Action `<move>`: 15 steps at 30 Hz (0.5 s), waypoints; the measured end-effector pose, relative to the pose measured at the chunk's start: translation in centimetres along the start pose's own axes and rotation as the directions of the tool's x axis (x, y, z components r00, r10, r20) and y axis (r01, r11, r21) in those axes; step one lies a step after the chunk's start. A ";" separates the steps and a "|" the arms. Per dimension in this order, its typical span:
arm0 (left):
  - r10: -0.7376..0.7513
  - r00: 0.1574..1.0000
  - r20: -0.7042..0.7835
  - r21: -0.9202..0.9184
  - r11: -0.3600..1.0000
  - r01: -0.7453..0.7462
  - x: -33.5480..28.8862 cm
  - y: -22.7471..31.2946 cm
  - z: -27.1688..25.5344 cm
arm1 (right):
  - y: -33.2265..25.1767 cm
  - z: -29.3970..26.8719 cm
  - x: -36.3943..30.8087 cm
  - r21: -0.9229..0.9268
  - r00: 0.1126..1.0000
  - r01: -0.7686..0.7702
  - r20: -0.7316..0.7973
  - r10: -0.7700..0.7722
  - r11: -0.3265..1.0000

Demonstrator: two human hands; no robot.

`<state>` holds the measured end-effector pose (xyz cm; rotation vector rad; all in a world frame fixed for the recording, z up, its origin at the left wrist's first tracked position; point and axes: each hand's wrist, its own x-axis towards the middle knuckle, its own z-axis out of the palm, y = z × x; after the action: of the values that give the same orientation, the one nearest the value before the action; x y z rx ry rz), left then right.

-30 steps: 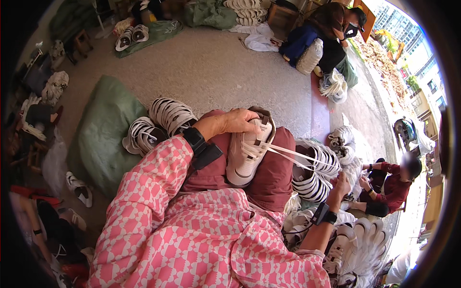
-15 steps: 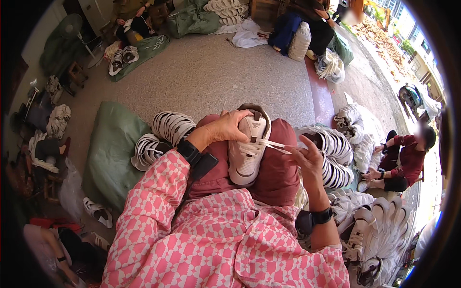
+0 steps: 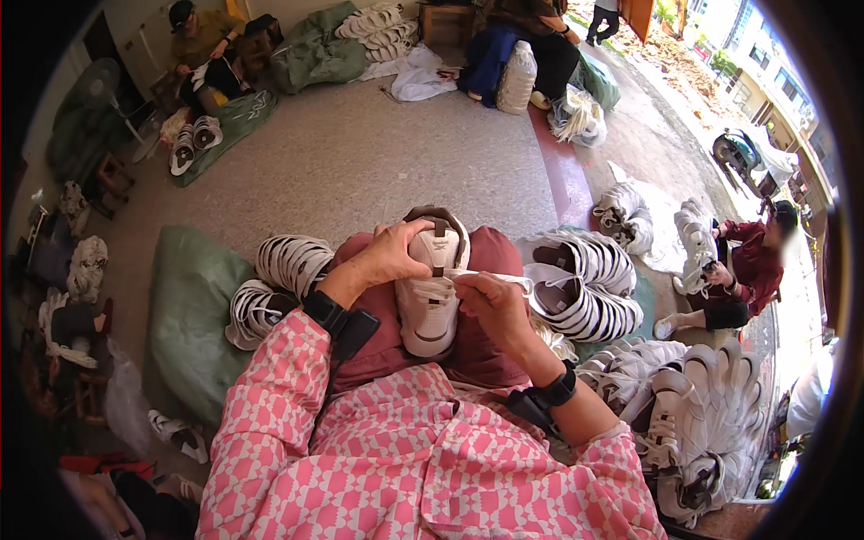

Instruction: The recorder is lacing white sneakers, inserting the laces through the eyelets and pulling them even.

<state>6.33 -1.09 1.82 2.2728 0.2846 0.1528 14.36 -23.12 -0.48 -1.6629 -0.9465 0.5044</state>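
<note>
A cream sneaker with brown trim rests on my lap between my knees, its toe toward me. My left hand is closed around the upper part of the shoe by the tongue, thumb at the lacing and fingers on the far side. Close beside the lacing, my right hand pinches the white shoelace, which runs out from the top eyelets past my fingers. Its fingertips nearly touch the shoe; exactly how the lace lies under them is hidden.
Stacked sneakers stand by my left knee and right knee. More shoes are piled at the lower right. A green sack lies to the left. One co-worker sits at the right, handling shoes; others sit at the back.
My right hand has come in toward the shoe, its spread fingers now closed on the lace. My left hand keeps its hold. The whole view has shifted, with the surroundings now further left.
</note>
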 end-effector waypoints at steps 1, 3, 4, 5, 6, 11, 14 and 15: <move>0.005 1.000 0.000 -0.002 1.000 -0.005 0.0 -0.1 0.1 | 0.1 0.0 0.1 -0.005 1.000 0.001 -0.003 -0.001 1.000; -0.009 1.000 0.005 0.000 1.000 0.009 0.1 -0.3 0.1 | 0.1 0.0 0.2 -0.179 0.986 0.163 0.005 -0.165 0.970; -0.005 1.000 0.006 -0.003 1.000 0.005 0.2 -0.3 0.2 | -0.4 0.1 0.2 -0.210 0.984 0.169 -0.015 -0.175 0.963; -0.006 1.000 0.011 -0.004 1.000 0.006 0.2 -0.3 0.2 | -0.3 0.1 0.3 -0.213 0.985 0.167 -0.016 -0.175 0.963; -0.013 1.000 0.014 -0.003 1.000 0.013 0.1 -0.3 0.3 | 0.0 0.3 0.4 -0.253 0.971 0.220 -0.032 -0.236 0.942; -0.043 0.999 0.011 0.003 0.999 0.043 0.3 0.0 0.3 | 0.4 0.6 0.5 -0.343 0.957 0.229 -0.094 -0.276 0.911; -0.037 0.999 0.020 -0.034 0.999 0.037 0.5 0.0 0.3 | 0.5 0.4 0.4 -0.319 0.948 0.230 -0.141 -0.286 0.919; -0.025 0.999 0.024 -0.067 0.997 0.026 0.6 0.0 0.3 | 0.4 0.5 0.4 -0.312 0.949 0.233 -0.135 -0.286 0.921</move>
<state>6.97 -1.19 1.64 2.2020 0.2917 0.1206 14.40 -22.53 -0.91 -1.7741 -1.1286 0.0319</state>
